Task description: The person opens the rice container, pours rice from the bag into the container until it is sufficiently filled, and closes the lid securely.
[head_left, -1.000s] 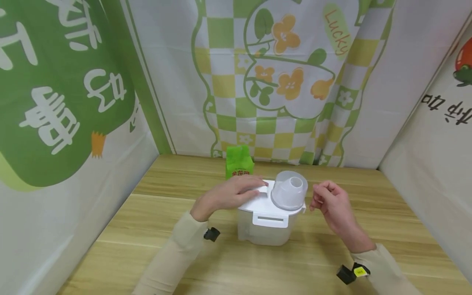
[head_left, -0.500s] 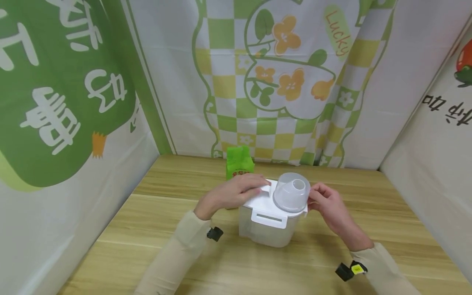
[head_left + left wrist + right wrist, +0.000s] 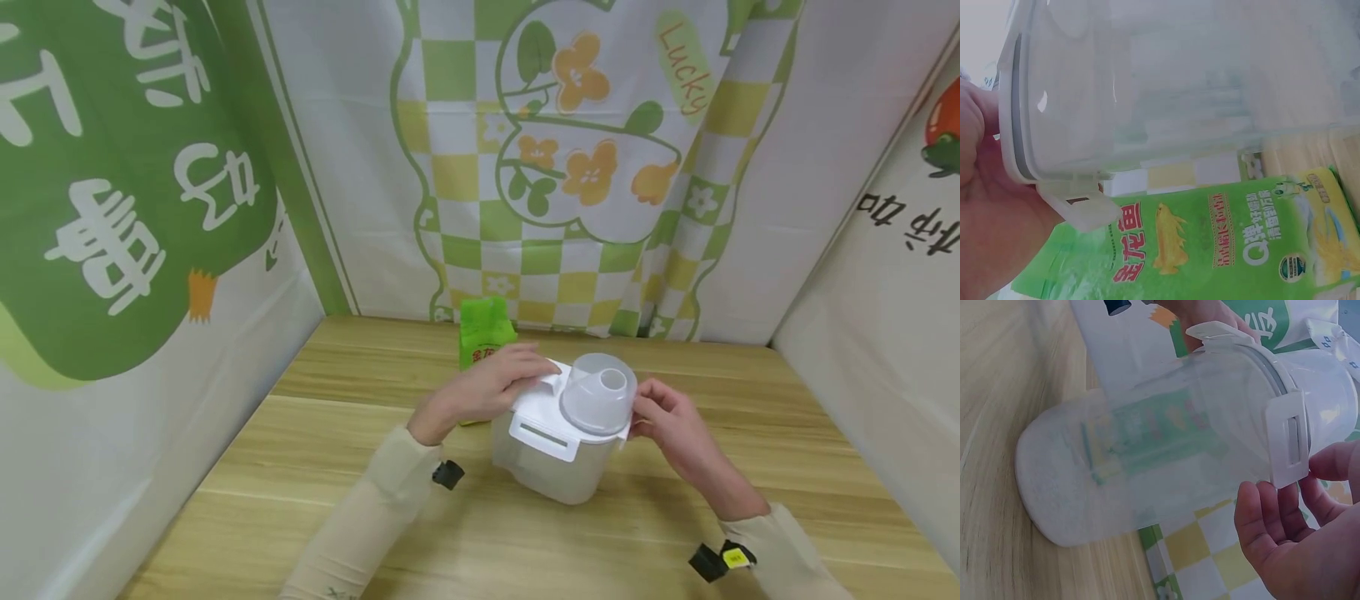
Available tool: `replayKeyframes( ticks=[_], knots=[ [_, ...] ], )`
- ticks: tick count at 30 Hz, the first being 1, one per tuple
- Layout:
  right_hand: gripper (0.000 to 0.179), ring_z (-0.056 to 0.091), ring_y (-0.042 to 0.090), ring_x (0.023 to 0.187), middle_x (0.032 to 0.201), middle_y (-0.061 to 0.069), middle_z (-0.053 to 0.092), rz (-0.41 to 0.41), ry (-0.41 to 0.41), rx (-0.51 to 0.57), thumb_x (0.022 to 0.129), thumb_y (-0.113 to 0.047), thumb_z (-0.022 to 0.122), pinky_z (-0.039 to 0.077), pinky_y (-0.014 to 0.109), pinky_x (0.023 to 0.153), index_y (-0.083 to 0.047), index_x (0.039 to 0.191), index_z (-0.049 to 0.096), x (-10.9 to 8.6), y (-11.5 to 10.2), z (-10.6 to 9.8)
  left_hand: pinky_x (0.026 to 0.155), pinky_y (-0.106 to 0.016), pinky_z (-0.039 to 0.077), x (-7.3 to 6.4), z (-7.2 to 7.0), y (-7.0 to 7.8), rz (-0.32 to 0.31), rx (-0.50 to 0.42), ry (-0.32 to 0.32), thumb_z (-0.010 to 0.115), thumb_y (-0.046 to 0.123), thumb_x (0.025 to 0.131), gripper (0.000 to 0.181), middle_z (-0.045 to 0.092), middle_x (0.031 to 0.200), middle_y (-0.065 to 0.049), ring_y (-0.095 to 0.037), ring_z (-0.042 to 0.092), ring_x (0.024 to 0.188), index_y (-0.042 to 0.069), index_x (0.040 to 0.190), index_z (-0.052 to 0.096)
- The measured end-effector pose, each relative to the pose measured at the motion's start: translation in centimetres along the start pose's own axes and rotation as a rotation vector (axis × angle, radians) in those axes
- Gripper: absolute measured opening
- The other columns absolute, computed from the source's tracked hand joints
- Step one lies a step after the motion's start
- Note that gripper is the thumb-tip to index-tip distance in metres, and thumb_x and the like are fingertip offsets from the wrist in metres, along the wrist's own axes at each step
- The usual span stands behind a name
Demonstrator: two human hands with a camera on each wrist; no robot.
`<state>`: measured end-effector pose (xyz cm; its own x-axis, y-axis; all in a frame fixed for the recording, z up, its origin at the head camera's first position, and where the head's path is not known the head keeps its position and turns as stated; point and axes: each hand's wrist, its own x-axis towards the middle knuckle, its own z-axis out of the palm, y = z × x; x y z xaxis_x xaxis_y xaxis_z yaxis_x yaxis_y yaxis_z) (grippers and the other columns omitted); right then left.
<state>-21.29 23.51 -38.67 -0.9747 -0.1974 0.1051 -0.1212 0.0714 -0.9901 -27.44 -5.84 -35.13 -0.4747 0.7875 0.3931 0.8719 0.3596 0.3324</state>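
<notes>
A cloudy plastic container [image 3: 555,479] stands roughly upright near the middle of the bench [image 3: 262,467], turned a little askew; whether its whole base rests flat I cannot tell, nor whether anything is inside. Its white lid [image 3: 536,407] is on, with a clear cup [image 3: 598,404] set upside down over the lid's right part. On the near side a latch, the near latch [image 3: 542,447], juts outward from the rim. On the right side the right latch [image 3: 1280,440] lies between the curled fingers and thumb of the right hand [image 3: 678,433], which appear to pinch its lower edge with hardly any gap. The left hand [image 3: 498,382] rests over the lid's left end, its fingers loosely bent and spread along the top rather than clenched, apparently steadying the container. The step in hand looks like working the right latch, but whether it is clipped or free I cannot tell. The next move seems to call for firm, even leverage at that latch's edge, with the left hand bearing down enough to keep the light container from twisting or tipping. Beyond the left hand, on the far left side of the container, a green bag [image 3: 483,325] stands upright; farther back hangs a checkered curtain [image 3: 540,258].
</notes>
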Motion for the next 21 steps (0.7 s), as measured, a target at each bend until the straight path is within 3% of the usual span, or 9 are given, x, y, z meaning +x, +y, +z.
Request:
replayKeyframes(
  ticks=[7, 15, 21],
  knots=[
    [0.013, 0.063, 0.010, 0.081, 0.089, -0.004, 0.061, -0.016, -0.051, 0.040, 0.103, -0.021, 0.052, 0.059, 0.028, 0.072, -0.014, 0.093, 0.058, -0.3, 0.2, -0.5, 0.122, -0.044, 0.025, 0.6, 0.7, 0.1, -0.010, 0.020, 0.044, 0.047, 0.003, 0.100, 0.033, 0.063, 0.133, -0.010, -0.034, 0.039, 0.142, 0.005, 0.130, 0.062],
    [0.016, 0.063, 0.011, 0.081, 0.091, -0.003, 0.060, -0.010, -0.090, 0.070, 0.104, -0.024, 0.049, 0.059, 0.028, 0.074, -0.013, 0.095, 0.057, -0.4, 0.4, -1.0, 0.125, -0.039, 0.019, 1.8, 1.7, -0.1, 0.043, 0.083, 0.142, 0.049, 0.000, 0.098, 0.031, 0.066, 0.127, -0.011, -0.027, 0.055, 0.129, 0.003, 0.124, 0.065],
    [0.017, 0.064, 0.011, 0.081, 0.090, -0.004, 0.062, -0.028, -0.168, 0.081, 0.105, -0.021, 0.046, 0.059, 0.028, 0.075, -0.013, 0.096, 0.058, -0.4, 0.7, -1.6, 0.125, -0.039, 0.019, 2.1, 2.0, 0.0, -0.010, 0.062, 0.159, 0.049, 0.000, 0.098, 0.030, 0.064, 0.131, -0.012, -0.030, 0.049, 0.134, 0.005, 0.123, 0.066]
  ],
)
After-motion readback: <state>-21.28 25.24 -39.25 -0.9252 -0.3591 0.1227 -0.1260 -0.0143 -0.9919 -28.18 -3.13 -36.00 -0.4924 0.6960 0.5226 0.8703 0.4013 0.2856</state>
